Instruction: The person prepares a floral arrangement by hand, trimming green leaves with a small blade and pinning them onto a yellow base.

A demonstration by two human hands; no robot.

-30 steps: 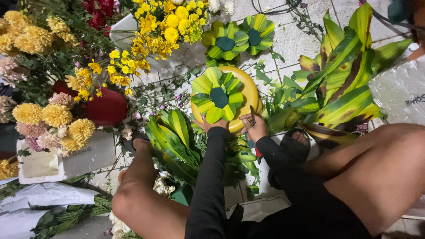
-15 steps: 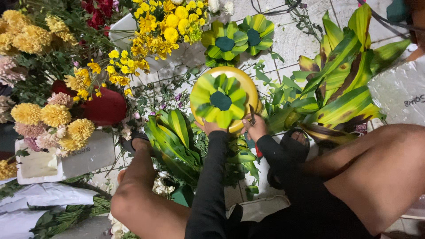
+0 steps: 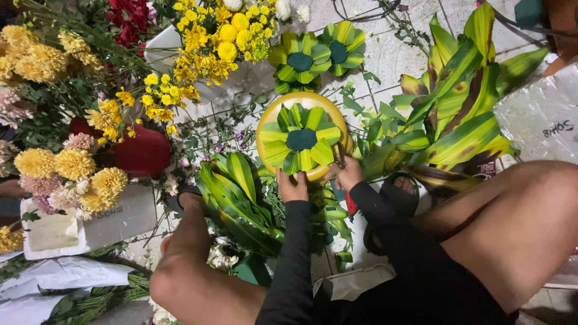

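Note:
A rosette of folded green and yellow leaves (image 3: 301, 139) with a dark green centre lies on a round yellow plate (image 3: 265, 129) on the tiled floor. My left hand (image 3: 292, 186), in a black sleeve, grips the near edge of the plate and rosette. My right hand (image 3: 348, 174) rests at the plate's right rim, closed on a thin dark tool (image 3: 341, 156) that points up against the leaves. Two more leaf rosettes (image 3: 300, 61) (image 3: 338, 51) lie side by side just beyond the plate.
A bundle of striped leaves (image 3: 238, 186) lies by my left knee, and larger leaves (image 3: 457, 114) spread at right. Yellow flowers (image 3: 217, 36), a red bucket (image 3: 141, 150), pompon blooms (image 3: 72, 165) and white foam blocks (image 3: 111, 213) (image 3: 542, 120) crowd round. My feet wear black sandals (image 3: 397, 192).
The plate and rosette stay in place. Both hands have shifted only slightly along the near rim, and the tool in my right hand stands a little more upright.

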